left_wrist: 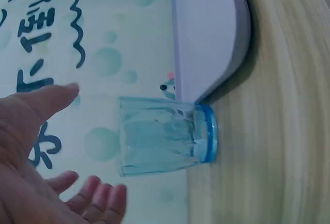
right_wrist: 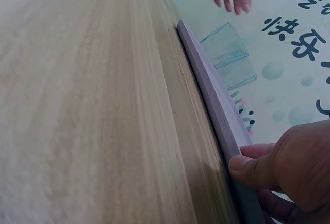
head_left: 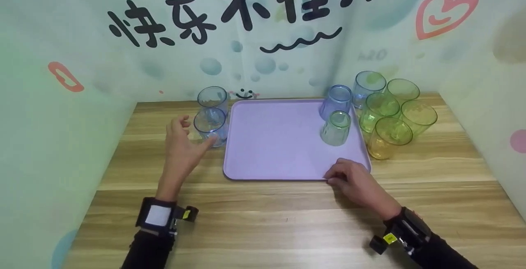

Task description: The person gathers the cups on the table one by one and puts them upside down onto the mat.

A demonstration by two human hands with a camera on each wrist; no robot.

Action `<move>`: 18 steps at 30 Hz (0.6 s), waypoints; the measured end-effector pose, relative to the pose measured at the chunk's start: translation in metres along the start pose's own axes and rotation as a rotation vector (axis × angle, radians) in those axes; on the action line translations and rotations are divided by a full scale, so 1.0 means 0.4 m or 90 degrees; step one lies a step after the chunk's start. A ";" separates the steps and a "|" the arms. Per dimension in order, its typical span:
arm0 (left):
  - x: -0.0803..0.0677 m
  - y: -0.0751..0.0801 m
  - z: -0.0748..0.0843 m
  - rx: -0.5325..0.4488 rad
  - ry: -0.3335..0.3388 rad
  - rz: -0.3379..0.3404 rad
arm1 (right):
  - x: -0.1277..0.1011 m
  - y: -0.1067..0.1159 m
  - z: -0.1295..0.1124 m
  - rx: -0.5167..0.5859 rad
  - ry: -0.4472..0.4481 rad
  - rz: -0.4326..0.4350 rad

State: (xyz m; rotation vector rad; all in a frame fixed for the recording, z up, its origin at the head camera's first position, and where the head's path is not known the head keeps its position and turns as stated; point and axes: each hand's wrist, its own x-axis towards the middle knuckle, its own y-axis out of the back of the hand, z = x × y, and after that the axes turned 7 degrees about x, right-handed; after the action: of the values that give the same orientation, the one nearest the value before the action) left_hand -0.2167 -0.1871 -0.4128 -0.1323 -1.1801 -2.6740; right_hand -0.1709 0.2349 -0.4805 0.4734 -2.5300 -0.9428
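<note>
My left hand (head_left: pixel 183 150) is spread beside the nearer of two upright blue glasses at the tray's left side. In the left wrist view this blue glass (left_wrist: pixel 162 137) stands between thumb and fingers, apart from them. Behind it is the second blue glass (head_left: pixel 212 94). My right hand (head_left: pixel 357 182) pinches the front rim of the lilac tray (head_left: pixel 279 145) near its right corner; the right wrist view shows the thumb on the tray's edge (right_wrist: pixel 216 100). On the tray's right part, a blue glass (head_left: pixel 337 100) and a green glass (head_left: pixel 336 129) stand upside down.
Right of the tray stand several upright glasses, among them a blue one (head_left: pixel 369 88), a green one (head_left: pixel 378 111) and a yellow one (head_left: pixel 388 139). A patterned backdrop (head_left: pixel 263 65) rises behind the wooden table (head_left: pixel 263 224).
</note>
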 end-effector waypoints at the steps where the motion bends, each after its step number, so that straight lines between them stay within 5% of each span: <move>1: 0.003 -0.003 -0.007 0.011 0.011 -0.017 | 0.000 0.000 0.000 0.001 -0.003 0.000; 7: 0.020 -0.025 -0.028 0.023 0.052 -0.107 | -0.003 0.000 -0.002 0.000 0.004 0.001; 18: 0.049 -0.049 -0.034 0.001 0.051 -0.121 | -0.005 -0.003 0.001 -0.006 0.002 0.013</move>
State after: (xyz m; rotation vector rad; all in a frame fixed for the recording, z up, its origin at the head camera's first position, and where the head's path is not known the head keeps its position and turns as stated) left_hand -0.2404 -0.1876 -0.4328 0.0916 -1.2268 -2.8099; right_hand -0.1692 0.2351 -0.4820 0.4450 -2.5219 -0.9459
